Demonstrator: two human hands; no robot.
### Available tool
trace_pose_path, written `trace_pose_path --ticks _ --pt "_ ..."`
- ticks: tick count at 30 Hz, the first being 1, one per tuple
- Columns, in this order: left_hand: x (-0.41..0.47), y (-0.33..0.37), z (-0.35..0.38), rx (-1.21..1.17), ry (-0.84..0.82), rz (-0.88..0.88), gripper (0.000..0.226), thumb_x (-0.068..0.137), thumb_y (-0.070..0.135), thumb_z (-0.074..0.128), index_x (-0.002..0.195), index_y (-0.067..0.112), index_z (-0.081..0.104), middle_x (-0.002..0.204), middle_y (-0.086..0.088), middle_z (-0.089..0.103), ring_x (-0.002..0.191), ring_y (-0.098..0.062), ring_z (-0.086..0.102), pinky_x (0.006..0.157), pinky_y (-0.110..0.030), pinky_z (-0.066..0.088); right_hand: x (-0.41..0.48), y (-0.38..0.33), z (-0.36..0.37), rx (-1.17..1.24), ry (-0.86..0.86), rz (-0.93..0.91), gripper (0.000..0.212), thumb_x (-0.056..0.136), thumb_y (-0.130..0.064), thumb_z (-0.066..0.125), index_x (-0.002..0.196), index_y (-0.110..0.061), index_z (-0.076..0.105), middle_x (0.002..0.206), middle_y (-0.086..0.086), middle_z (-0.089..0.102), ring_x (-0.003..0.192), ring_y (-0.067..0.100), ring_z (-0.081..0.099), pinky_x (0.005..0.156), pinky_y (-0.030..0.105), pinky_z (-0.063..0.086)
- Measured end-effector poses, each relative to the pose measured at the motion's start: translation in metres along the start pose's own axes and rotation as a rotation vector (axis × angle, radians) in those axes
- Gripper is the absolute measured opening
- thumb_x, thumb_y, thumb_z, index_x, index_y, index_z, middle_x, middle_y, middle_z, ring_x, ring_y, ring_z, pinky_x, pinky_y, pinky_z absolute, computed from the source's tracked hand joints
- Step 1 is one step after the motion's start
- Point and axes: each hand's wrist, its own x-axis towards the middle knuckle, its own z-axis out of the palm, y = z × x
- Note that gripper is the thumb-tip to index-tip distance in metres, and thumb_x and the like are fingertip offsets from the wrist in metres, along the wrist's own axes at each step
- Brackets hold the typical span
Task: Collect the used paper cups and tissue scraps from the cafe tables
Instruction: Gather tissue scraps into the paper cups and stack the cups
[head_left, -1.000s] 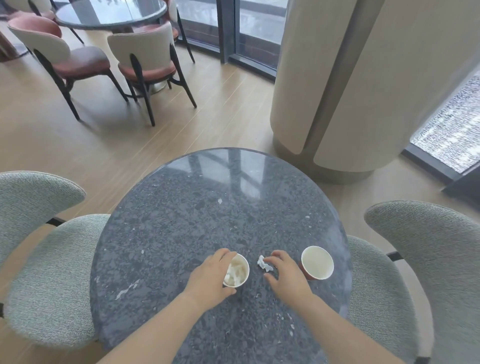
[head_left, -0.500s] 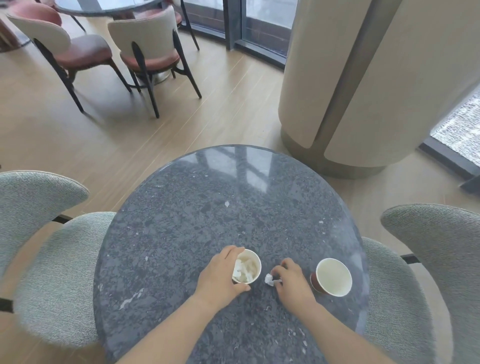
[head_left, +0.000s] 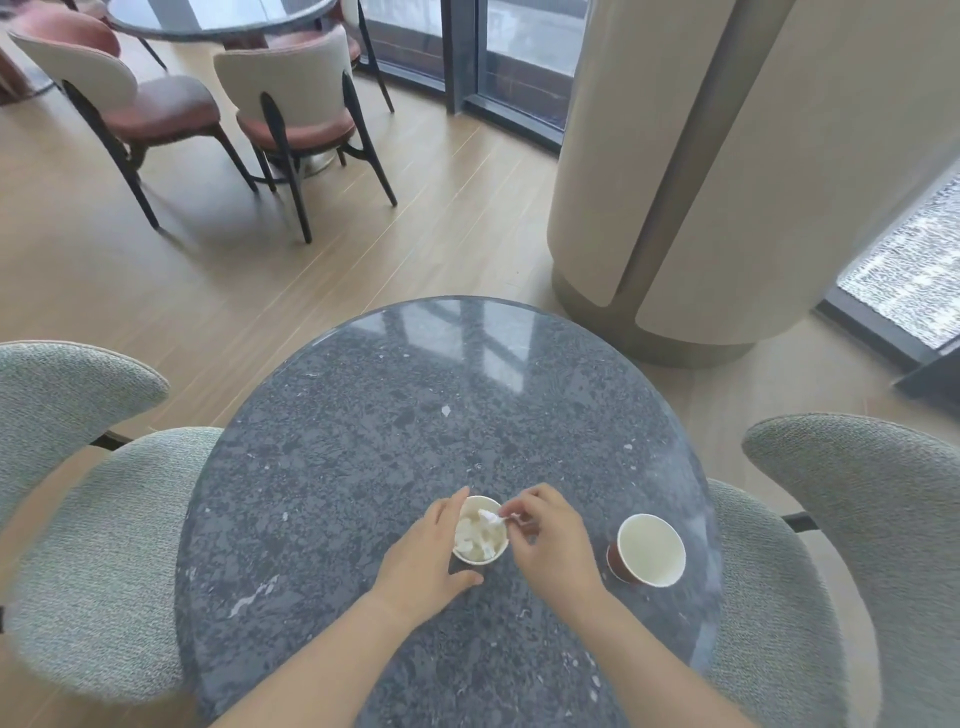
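The left hand (head_left: 426, 551) wraps its grip round the side of the paper cup (head_left: 493, 555), which stands on the dark stone bench (head_left: 415, 415) near its close edge, partly filled with wadded tissue (head_left: 474, 538). The right hand (head_left: 550, 540) has its grip closed to a fine pinch, thumb against forefinger, on a small tissue scrap (head_left: 497, 518) just over the cup's right rim. The step in hand looks to be dropping that scrap in. To do it well, the left should pin the cup upright so a nudge cannot tip it. The right should carry the scrap past the rim and low onto the wad before parting its fingers, since so light a piece may cling or drift. The second cup (head_left: 649, 551), empty, stands just right of the right hand
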Motion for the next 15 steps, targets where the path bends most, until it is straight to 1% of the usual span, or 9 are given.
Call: trace_pose_path --ticks 3,5,7,9,10,12,14,15 --pt "-0.006 -0.001 -0.002 -0.023 0.017 0.004 0.093 0.079 0.046 0.066 0.146 0.031 0.003 0.145 0.011 0.027 0.123 -0.01 0.045 0.083 -0.027 0.049 -0.002 -0.007 0.004 -0.033 -0.067 -0.034 0.015 0.082 -0.002 0.059 0.089 -0.013 0.067 0.093 -0.002 0.058 0.079 0.01 0.057 0.074 0.02 0.05" --pt "-0.01 -0.001 -0.004 -0.019 0.037 0.003 0.091 0.08 0.045 0.066 0.145 0.032 0.003 0.146 0.012 0.025 0.123 -0.01 0.045 0.082 -0.025 0.048 -0.003 -0.008 0.004 -0.034 -0.089 -0.041 0.018 0.082 -0.002 0.058 0.095 -0.012 0.067 0.099 0.0 0.06 0.084 0.013 0.059 0.077 0.024 0.051" --pt "-0.013 -0.001 -0.005 -0.014 0.058 0.0 0.089 0.08 0.044 0.065 0.145 0.032 0.005 0.145 0.012 0.024 0.123 -0.01 0.044 0.084 -0.025 0.048 -0.006 -0.008 0.002 -0.017 -0.073 -0.052 0.021 0.082 -0.001 0.059 0.097 -0.013 0.067 0.101 -0.001 0.06 0.088 0.012 0.06 0.078 0.023 0.052" --pt "-0.016 0.0 -0.007 -0.013 0.075 0.003 0.086 0.081 0.042 0.065 0.145 0.031 0.008 0.144 0.013 0.024 0.123 -0.01 0.043 0.087 -0.026 0.047 -0.01 -0.005 -0.005 -0.002 -0.029 -0.067 0.022 0.08 0.001 0.061 0.095 -0.012 0.068 0.098 -0.001 0.061 0.088 0.01 0.06 0.075 0.019 0.052" --pt "-0.017 0.001 -0.007 -0.013 0.088 0.01 0.082 0.082 0.041 0.065 0.144 0.03 0.012 0.143 0.014 0.025 0.124 -0.01 0.042 0.088 -0.025 0.047 -0.012 -0.002 -0.011 -0.005 -0.008 -0.067 0.022 0.079 0.002 0.061 0.094 -0.012 0.068 0.097 -0.001 0.061 0.087 0.009 0.059 0.073 0.017 0.052" --pt "-0.017 0.005 -0.008 -0.012 0.127 0.052 0.066 0.084 0.036 0.062 0.139 0.03 0.025 0.139 0.015 0.031 0.122 -0.008 0.043 0.087 -0.021 0.045 -0.017 0.008 -0.026 -0.078 -0.001 -0.057 0.022 0.08 0.0 0.061 0.096 -0.014 0.067 0.098 -0.003 0.059 0.087 0.009 0.058 0.073 0.018 0.05" --pt "-0.017 0.011 -0.008 0.001 0.146 0.102 0.046 0.087 0.033 0.058 0.128 0.032 0.038 0.131 0.017 0.04 0.116 -0.007 0.045 0.081 -0.02 0.046 -0.026 0.022 -0.041 -0.219 -0.013 -0.054 0.021 0.082 -0.003 0.06 0.098 -0.016 0.066 0.101 -0.004 0.059 0.089 0.011 0.056 0.072 0.02 0.045" --pt "-0.017 0.014 -0.008 0.01 0.134 0.117 0.038 0.087 0.032 0.056 0.123 0.033 0.043 0.127 0.018 0.044 0.114 -0.006 0.046 0.08 -0.021 0.047 -0.03 0.029 -0.048 -0.27 -0.012 -0.053 0.022 0.082 -0.003 0.06 0.099 -0.016 0.067 0.102 -0.004 0.059 0.091 0.013 0.056 0.073 0.02 0.043"
